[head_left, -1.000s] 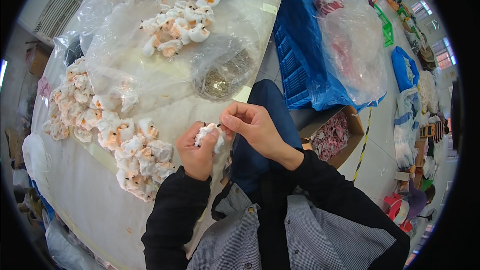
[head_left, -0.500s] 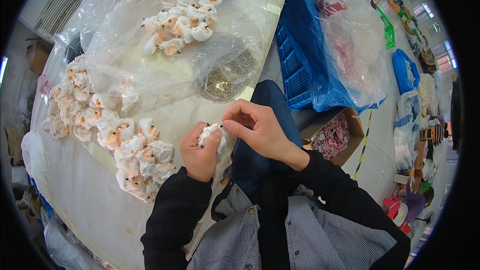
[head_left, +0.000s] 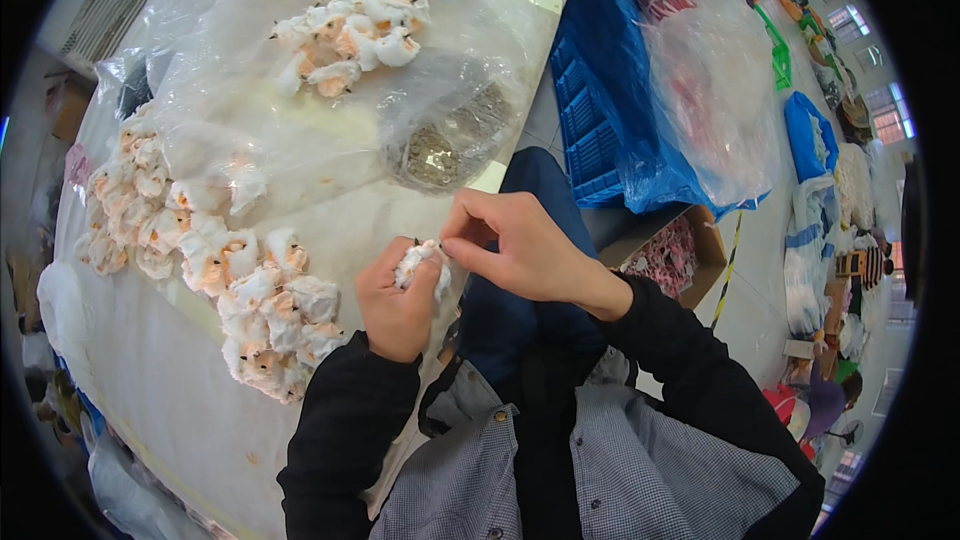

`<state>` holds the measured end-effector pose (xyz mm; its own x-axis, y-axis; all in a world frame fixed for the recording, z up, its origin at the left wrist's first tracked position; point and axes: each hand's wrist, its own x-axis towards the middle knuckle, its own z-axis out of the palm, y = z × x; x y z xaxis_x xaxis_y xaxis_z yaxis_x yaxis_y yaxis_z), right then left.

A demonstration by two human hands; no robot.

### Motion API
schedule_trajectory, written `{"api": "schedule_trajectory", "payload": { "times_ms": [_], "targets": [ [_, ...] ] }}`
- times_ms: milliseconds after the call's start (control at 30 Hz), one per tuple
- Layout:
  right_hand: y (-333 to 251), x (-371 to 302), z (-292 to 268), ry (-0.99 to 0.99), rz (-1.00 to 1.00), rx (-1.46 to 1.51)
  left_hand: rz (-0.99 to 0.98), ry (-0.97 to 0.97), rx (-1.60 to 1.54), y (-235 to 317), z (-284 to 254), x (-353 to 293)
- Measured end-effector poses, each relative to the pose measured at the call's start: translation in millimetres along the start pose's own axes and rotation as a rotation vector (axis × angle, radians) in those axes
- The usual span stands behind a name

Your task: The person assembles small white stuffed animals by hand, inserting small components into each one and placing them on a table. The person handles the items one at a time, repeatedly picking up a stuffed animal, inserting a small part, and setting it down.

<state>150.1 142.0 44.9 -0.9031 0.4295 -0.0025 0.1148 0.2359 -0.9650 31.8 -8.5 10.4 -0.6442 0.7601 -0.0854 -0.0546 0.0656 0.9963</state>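
Soft white toy [head_left: 420, 262] pinched between both hands at the bench's near edge.

Head view: the left hand [head_left: 397, 302] is curled shut around the small white-and-orange plush piece, propping it upright so the right hand [head_left: 520, 248] can close thumb and fingertips on its top, probably to work a fine detail. Finished-looking pieces [head_left: 200, 250] lie in a curving row toward the bench's [head_left: 150, 390] left edge, kept within reach; more [head_left: 350, 25] sit under clear plastic sheeting [head_left: 300, 140] at the far edge. The bench is pale and plastic-covered. Right of it stand blue crates [head_left: 590, 130] and bagged goods on a workshop floor.
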Motion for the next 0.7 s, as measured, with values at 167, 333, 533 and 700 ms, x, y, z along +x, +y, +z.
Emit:
{"api": "schedule_trajectory", "payload": {
  "times_ms": [167,333,533,700],
  "targets": [
    [1,9,-2,-0.033,-0.018,-0.023,-0.032,0.028,-0.001,-1,-1,0],
    [5,9,-1,-0.048,-0.064,-0.004,0.013,0.005,0.062,0,-1,1],
    [14,9,-6,-0.129,-0.052,0.033,0.116,-0.035,0.181,-7,-2,2],
    [18,6,-12,-0.178,-0.034,-0.03,0.145,-0.078,0.26,-8,-2,3]
  ]
}}
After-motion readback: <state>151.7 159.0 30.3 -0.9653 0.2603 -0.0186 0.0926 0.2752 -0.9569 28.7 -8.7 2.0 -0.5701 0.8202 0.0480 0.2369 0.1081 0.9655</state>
